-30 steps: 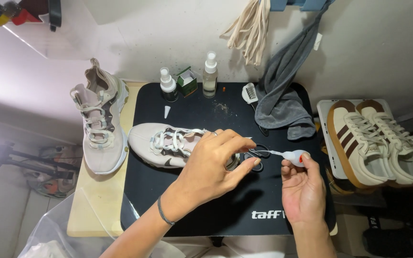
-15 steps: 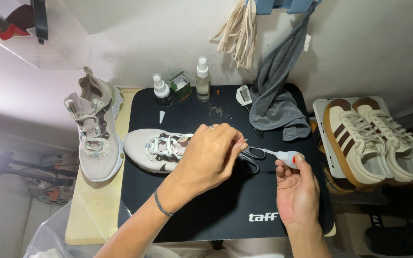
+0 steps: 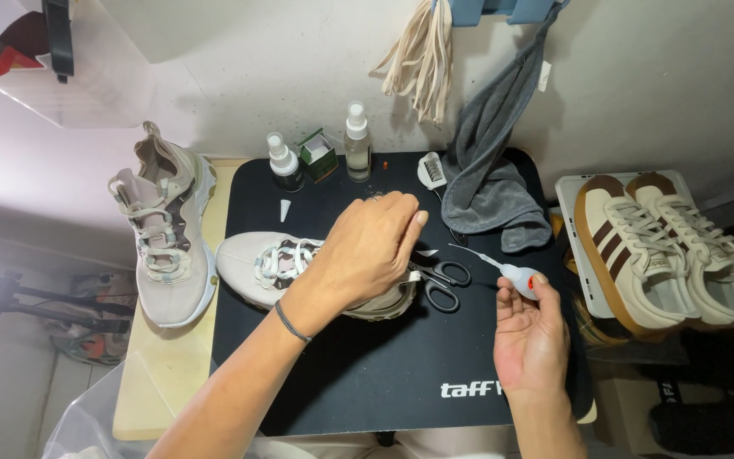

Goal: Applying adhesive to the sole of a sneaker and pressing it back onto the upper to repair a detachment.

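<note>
Black mat [image 3: 358,382] as landmark. At its centre, pale sneaker [image 3: 256,268] on its side, pinned under left hand [image 3: 367,251], fingers curled over the heel. Off the left edge, matching sneaker [image 3: 167,246], untouched. Near the right edge, right hand [image 3: 533,340] clenched on small glue bottle [image 3: 516,276], nozzle aimed at the heel, not yet touching. Between them, scissors [image 3: 443,285] lying idle. Gluing apparently under way, not finished.

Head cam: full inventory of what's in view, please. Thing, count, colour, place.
mat: 1, black, on the table
sneaker: 1, pale grey, on its side on mat under left hand
second sneaker: 1, pale grey, left of mat
scissors: 1, black, mid-mat
spray bottles: 2, clear and dark, mat's back edge
towel: 1, grey, hanging onto mat
striped shoes: 2, cream and brown, right tray
left hand: on sneaker
right hand: holds small nozzle bottle
</note>
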